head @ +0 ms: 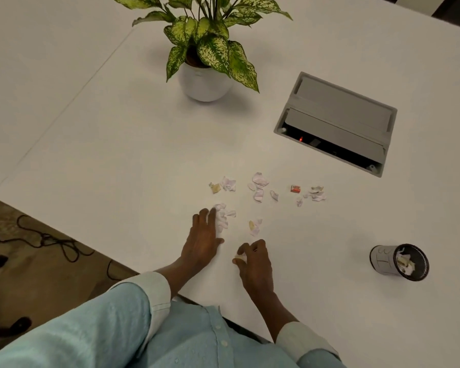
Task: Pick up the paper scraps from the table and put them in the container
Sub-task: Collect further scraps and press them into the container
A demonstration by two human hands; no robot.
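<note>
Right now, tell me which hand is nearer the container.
Right. The right hand, pinching scraps, lies left of the container; the left hand rests even farther left.

scraps [258,191] on table [117,144], container [398,262] right
</note>
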